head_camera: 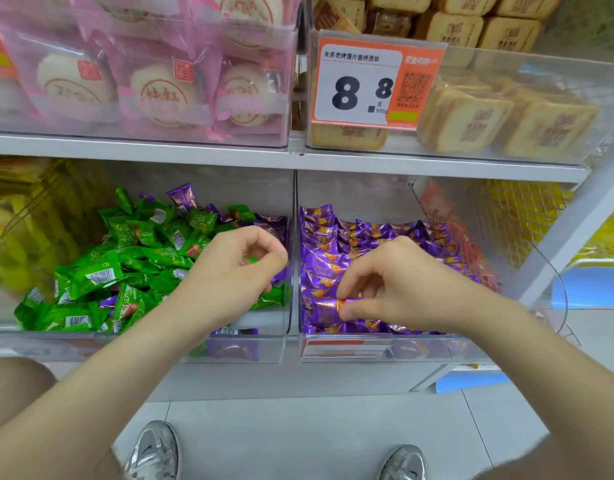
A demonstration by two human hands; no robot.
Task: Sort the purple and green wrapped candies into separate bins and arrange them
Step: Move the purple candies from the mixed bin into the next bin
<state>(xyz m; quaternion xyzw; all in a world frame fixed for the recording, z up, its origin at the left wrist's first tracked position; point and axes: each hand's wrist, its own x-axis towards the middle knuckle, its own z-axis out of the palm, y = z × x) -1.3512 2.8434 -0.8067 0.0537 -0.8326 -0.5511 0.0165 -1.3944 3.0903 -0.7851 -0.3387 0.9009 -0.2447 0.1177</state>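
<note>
Bins, two, clear plastic, side by side on the lower shelf (194,150) of a shop rack.

Left bin (287,320): holds a loose heap of green candies (132,251), lying at all angles. Several stray purple candies (184,196) are mixed in, at the back of the heap, along the bin's right wall and at the front corner.

Right bin (419,348): holds purple candies (367,233) only, laid in fairly even rows from back to front.

Left hand (236,268): over the right part of the left bin, above the heap. Its fingers are curled, with the thumb and forefinger tips close together. Whether anything sits in that grip cannot be told; green and purple wrappers show just beneath the fingers.

Right hand (392,275): over the front of the right bin. Thumb and fingertips pinch one purple candy (328,304) by its end, and the piece lies crosswise at the level of the front rows.

Upper shelf, left: clear bin of round white cakes (160,91) in pink wrappers.

Upper shelf, right: clear bin of square tan biscuits (541,123), fronted by an orange price tag (359,81) reading 8.8.

Below: two grey shoes (156,448) on pale floor tiles.
</note>
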